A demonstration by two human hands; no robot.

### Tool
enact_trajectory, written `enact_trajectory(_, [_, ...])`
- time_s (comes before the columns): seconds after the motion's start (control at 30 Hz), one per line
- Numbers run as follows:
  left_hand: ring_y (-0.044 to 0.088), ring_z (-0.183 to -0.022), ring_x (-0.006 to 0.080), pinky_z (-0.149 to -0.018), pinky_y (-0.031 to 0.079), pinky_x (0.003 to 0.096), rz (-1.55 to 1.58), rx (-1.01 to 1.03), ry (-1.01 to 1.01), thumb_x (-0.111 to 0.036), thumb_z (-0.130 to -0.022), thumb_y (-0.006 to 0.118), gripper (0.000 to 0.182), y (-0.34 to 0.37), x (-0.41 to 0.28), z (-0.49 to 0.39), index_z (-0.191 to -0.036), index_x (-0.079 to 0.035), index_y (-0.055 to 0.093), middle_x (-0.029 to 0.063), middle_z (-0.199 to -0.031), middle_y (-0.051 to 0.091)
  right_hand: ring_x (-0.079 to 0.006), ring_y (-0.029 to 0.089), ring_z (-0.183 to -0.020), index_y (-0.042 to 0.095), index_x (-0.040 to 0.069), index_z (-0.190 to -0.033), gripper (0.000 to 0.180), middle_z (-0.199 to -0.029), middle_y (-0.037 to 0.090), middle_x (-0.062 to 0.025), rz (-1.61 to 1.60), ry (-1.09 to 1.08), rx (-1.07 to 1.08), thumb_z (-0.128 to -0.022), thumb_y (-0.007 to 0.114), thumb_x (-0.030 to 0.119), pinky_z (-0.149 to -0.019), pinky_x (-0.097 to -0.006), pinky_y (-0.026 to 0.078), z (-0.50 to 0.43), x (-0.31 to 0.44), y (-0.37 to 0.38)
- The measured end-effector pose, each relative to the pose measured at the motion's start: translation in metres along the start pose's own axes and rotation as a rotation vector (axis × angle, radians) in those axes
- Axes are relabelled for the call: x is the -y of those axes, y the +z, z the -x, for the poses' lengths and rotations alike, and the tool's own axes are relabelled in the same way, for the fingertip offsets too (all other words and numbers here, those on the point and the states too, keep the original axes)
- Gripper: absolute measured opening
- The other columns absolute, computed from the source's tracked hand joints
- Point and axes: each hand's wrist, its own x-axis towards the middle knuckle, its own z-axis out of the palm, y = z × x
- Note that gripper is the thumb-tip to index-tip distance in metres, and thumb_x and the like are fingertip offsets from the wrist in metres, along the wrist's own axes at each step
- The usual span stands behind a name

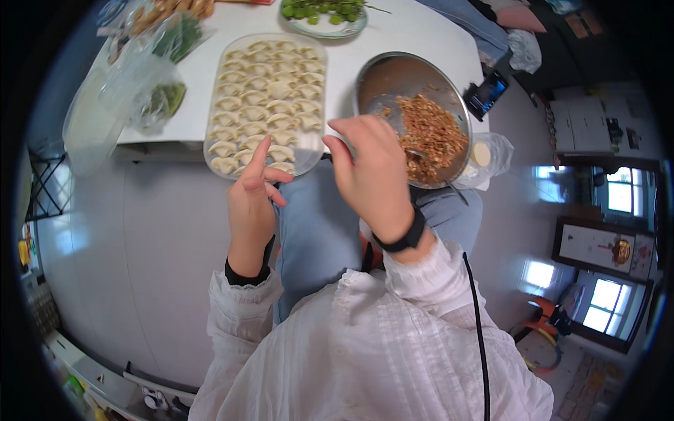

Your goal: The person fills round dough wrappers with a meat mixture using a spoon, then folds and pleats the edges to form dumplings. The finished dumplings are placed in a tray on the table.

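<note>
My left hand point(253, 194) hovers over the near edge of a clear plastic tray point(322, 68), its fingers spread and nothing in them. Rows of folded raw dumplings point(255, 113) fill most of that tray. Between the tray and a steel bowl point(387, 68), my right hand point(371, 163) is raised with its fingers curled. A small gap shows between its thumb and forefinger, with nothing visible there. Minced filling point(434, 131) lies in the bowl, partly hidden behind the right hand. A metal utensil's handle point(457, 193) sticks out over the bowl's near rim.
The white table point(337, 58) also bears a plate point(324, 29) of green grapes point(316, 10) and plastic bags point(126, 84) with greens. Pale round pieces in a clear bag point(482, 154) sit right of the bowl. A phone point(487, 94) stands at the table's right edge. A black cable point(479, 331) hangs by my right sleeve.
</note>
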Motion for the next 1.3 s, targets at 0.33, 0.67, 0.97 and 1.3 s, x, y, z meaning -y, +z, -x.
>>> enact_trajectory(0.33, [0.051,-0.053,0.0090,-0.057,0.044,0.0227,-0.032,0.209,0.122,-0.069,-0.090,0.018,0.088,0.095,-0.041,0.015,-0.132,0.002,0.049,0.0055,-0.075,0.065,-0.0305,0.067,-0.075,0.069,0.002,-0.093,0.013,-0.085,0.068,-0.0169,0.488,0.527,-0.411,-0.084,0.061,0.008,-0.070,-0.0333,0.052,0.052,-0.161,-0.191])
enact_trajectory(0.67, [0.051,-0.052,0.0100,-0.052,0.044,0.0238,-0.123,0.351,0.161,-0.065,-0.092,0.021,0.082,0.172,-0.071,0.028,-0.133,0.001,0.048,0.0093,-0.075,0.064,-0.0341,0.060,-0.087,0.071,0.002,-0.095,0.028,-0.086,0.065,-0.0181,0.626,0.552,-0.387,-0.068,0.074,0.012,-0.082,-0.0398,0.047,0.130,-0.306,-0.145])
enact_trajectory(0.97, [0.051,-0.052,0.0104,-0.053,0.044,0.0238,-0.222,0.443,0.108,-0.066,-0.091,0.019,0.084,0.222,-0.081,0.022,-0.133,0.000,0.048,0.0084,-0.074,0.064,-0.0300,0.059,-0.085,0.073,0.003,-0.084,0.017,-0.086,0.063,-0.0157,0.275,0.596,-0.212,-0.069,0.073,0.011,-0.079,-0.0384,0.048,0.135,-0.340,-0.167])
enact_trajectory(1.3, [0.052,-0.052,0.0116,-0.053,0.044,0.0243,-0.233,0.467,0.096,-0.064,-0.093,0.020,0.081,0.231,-0.079,0.012,-0.133,0.000,0.049,0.0071,-0.075,0.065,-0.0343,0.057,-0.086,0.061,0.003,-0.087,0.006,-0.085,0.061,-0.0164,0.396,0.575,-0.334,-0.082,0.061,0.007,-0.076,-0.0441,0.046,0.125,-0.336,-0.163])
